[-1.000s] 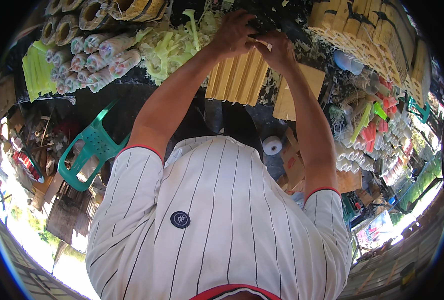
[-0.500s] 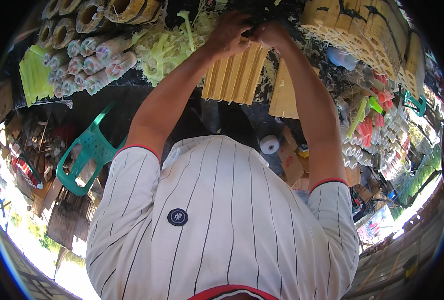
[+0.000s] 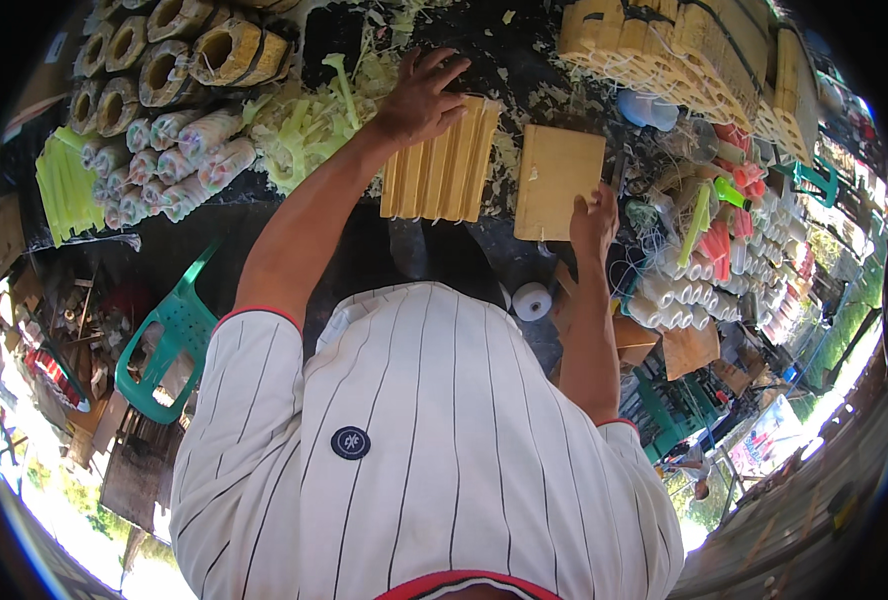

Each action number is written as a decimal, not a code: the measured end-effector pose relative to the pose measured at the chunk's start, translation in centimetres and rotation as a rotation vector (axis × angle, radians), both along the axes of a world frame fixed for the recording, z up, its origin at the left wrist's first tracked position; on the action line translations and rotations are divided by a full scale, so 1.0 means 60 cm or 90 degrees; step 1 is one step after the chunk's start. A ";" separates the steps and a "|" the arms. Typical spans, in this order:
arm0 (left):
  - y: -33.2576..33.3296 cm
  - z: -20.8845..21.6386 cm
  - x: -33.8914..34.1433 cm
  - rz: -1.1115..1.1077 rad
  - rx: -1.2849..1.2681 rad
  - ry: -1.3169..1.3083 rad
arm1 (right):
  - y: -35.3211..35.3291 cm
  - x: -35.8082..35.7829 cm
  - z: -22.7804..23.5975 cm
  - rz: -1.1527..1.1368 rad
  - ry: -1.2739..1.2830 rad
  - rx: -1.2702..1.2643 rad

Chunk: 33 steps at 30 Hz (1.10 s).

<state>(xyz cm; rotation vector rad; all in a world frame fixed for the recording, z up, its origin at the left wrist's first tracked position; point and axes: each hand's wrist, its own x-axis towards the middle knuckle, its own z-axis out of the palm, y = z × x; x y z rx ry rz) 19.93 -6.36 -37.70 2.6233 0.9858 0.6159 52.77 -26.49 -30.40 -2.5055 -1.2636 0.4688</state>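
My left hand (image 3: 425, 100) is open, its fingers spread above the far left corner of a ribbed tan block (image 3: 439, 165) with long grooves. The block lies near the table's front edge. To its right rests a flat tan board (image 3: 561, 180). My right hand (image 3: 595, 222) is at the board's near right edge, with fingers slightly bent and apart; I make out nothing held in it. Just beyond its fingertips is a thin dark object (image 3: 619, 170), too small to name.
Pale green shavings (image 3: 309, 130) heap left of the block. Wrapped rolls (image 3: 204, 135) and hollow tan tubes (image 3: 164, 65) are stacked farther left. A large bundle of tan tubes (image 3: 674, 45) stands back right. Below the table are a green plastic chair (image 3: 169, 340) and a white spool (image 3: 532, 301).
Both hands were together at the block's far edge. My right hand has come away to the right and nearer, beside the board. My left hand has opened over the block's corner.
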 end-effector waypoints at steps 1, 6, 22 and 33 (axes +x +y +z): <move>-0.003 0.000 -0.004 0.004 0.007 -0.002 | -0.039 0.006 0.005 -0.011 -0.025 -0.090; -0.012 0.067 0.010 -0.031 0.019 0.158 | -0.129 0.011 -0.026 -0.247 0.111 -0.101; -0.239 0.123 -0.078 0.349 -0.194 -0.014 | -0.097 0.082 0.011 -0.357 0.950 0.181; -0.052 0.010 -0.086 0.424 -0.243 -0.011 | -0.126 0.067 -0.040 -0.364 0.970 0.173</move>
